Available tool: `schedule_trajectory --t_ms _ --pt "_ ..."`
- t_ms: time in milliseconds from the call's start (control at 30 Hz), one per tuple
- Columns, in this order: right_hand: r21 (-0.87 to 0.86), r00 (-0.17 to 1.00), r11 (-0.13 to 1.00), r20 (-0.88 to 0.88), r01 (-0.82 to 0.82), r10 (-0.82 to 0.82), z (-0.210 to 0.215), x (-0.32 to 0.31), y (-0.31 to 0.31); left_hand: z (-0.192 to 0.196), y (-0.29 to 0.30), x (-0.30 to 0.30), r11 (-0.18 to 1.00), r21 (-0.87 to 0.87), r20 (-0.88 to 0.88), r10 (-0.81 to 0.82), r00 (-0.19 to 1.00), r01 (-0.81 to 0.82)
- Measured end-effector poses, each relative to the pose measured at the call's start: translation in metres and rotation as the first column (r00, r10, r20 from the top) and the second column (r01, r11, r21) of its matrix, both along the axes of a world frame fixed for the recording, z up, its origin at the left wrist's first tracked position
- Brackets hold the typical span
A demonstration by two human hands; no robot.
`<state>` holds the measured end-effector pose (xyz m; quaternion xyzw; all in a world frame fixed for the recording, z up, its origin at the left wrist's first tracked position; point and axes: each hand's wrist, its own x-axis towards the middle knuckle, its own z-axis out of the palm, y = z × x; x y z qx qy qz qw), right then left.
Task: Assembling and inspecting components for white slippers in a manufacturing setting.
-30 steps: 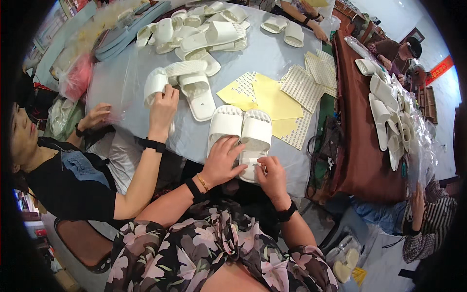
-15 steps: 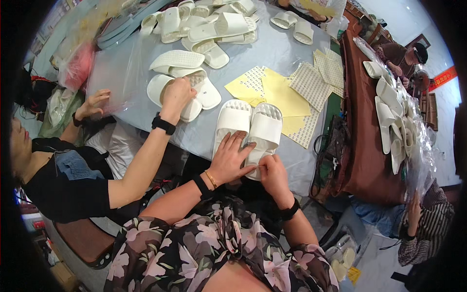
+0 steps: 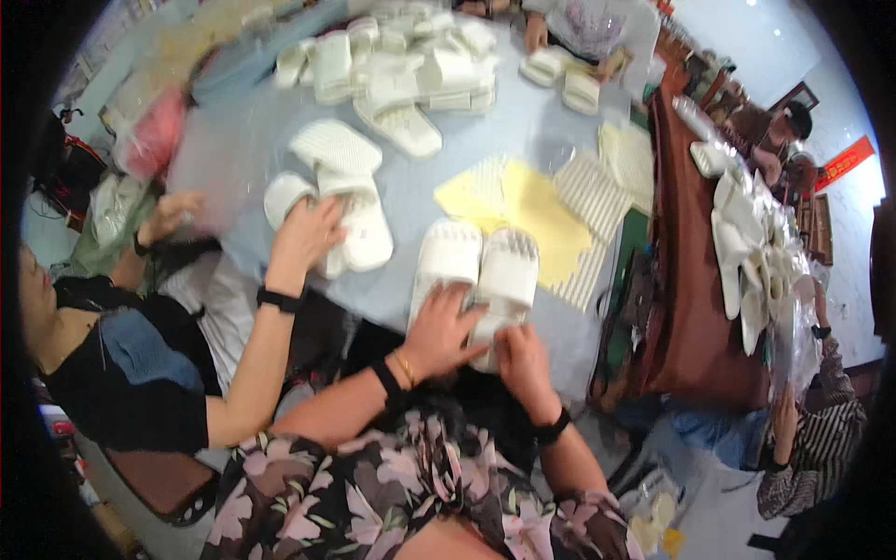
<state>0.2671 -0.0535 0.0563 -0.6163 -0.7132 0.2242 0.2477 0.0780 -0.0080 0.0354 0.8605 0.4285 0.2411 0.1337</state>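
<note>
A pair of white slippers, the left slipper (image 3: 448,250) and the right slipper (image 3: 509,271), lies side by side at the table edge before me, toes pointing away. My left hand (image 3: 441,327) rests across their insoles with its fingers spread. Close to the heel of the right slipper, my right hand (image 3: 525,366) has its fingers closed in a pinch; what sits between them, if anything, is too small to make out. Just beyond the toes lie yellow sheets (image 3: 546,224) and a sheet of small printed labels (image 3: 590,191).
At my left a co-worker's hand (image 3: 313,233) is on other white slippers (image 3: 366,229). A heap of slippers (image 3: 401,79) covers the far side. Another person handles a pair (image 3: 581,91) at the far right. A brown table (image 3: 686,308) with bagged slippers stands to the right.
The view has shifted, so the table appears lower. My hands keep nearly the same pose on the slippers. The co-worker's slippers have turned, and a person at the far side now reaches toward a pair.
</note>
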Motion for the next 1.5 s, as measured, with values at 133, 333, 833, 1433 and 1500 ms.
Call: schedule_trajectory --t_ms 133,333,833,1433,1500 --pt "0.024 0.999 0.999 -0.033 -0.028 0.029 0.003 0.0 0.001 0.006 0.001 -0.002 0.999 0.037 0.007 -0.016 1.0 0.015" --pt "0.048 1.0 0.999 0.025 -0.01 0.009 0.002 0.0 -0.004 0.004 -0.003 -0.004 0.997 0.074 -0.003 -0.027 1.0 0.027" --pt "-0.064 0.97 0.988 -0.209 -0.142 0.126 -0.079 0.019 0.031 -0.022 -0.006 0.004 0.988 0.152 0.027 0.015 1.0 -0.019" --pt "-0.161 0.977 0.983 -0.206 -0.088 0.053 -0.051 0.012 0.02 -0.027 -0.002 0.003 0.98 0.2 0.011 -0.013 1.0 0.011" --pt "-0.183 0.994 0.979 -0.09 -0.083 0.068 -0.037 0.011 0.017 -0.024 -0.003 0.002 0.978 0.207 -0.011 -0.009 1.0 0.011"
